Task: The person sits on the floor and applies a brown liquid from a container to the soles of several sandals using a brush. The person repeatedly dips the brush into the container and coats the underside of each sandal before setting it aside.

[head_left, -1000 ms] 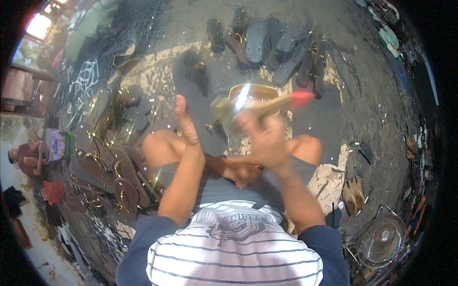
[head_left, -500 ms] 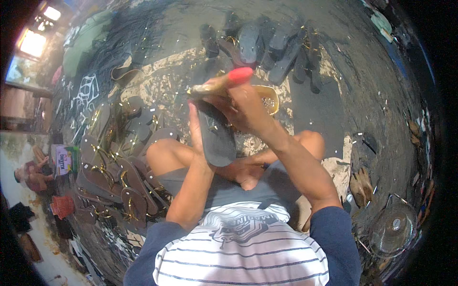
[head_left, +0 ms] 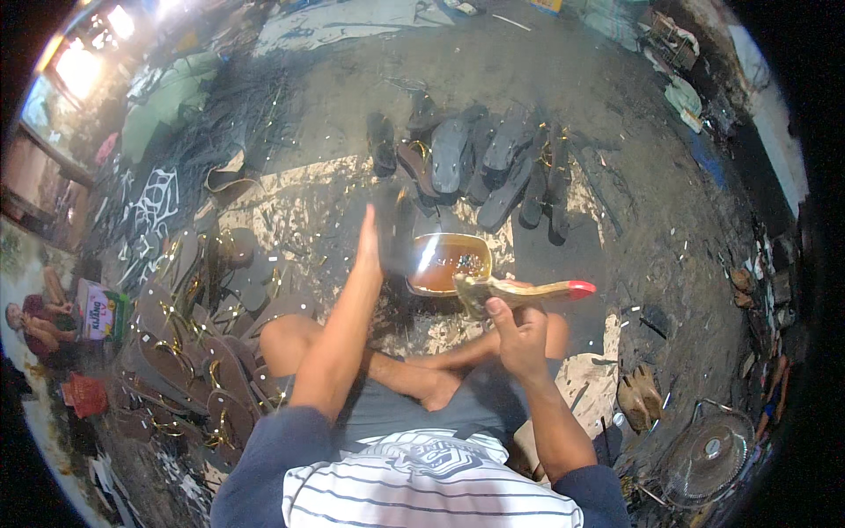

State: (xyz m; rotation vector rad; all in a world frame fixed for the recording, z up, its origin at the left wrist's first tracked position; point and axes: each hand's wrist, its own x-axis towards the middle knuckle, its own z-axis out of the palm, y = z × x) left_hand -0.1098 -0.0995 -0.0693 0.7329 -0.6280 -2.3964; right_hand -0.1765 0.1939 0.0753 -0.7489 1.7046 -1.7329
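Observation:
My left hand (head_left: 371, 239) holds a dark sandal sole (head_left: 398, 224), turned nearly edge-on and smeared by motion. Its thumb side faces me, and the other fingers are hidden behind. In my right hand (head_left: 521, 336) is a paintbrush (head_left: 537, 289) with a red-tipped handle pointing right. The thumb presses on the brush from the near side. Its head is by the right front rim of a tub (head_left: 489, 260) of amber, glossy liquid. The tub stands on the ground beyond my crossed legs, just right of the sole.
Strapped sandals (head_left: 233, 374) lie heaped left of my knee. Beyond the tub is a row of dark sandals (head_left: 451, 151). A round fan guard (head_left: 709, 453) and a tan glove-like piece (head_left: 640, 400) are at right. A person (head_left: 44, 321) sits at far left beside a colourful package (head_left: 99, 310).
My right hand has brought the brush from the sole's far end down and right to the tub. The sole has moved forward and turned edge-on in my left hand, uncovering the tub.

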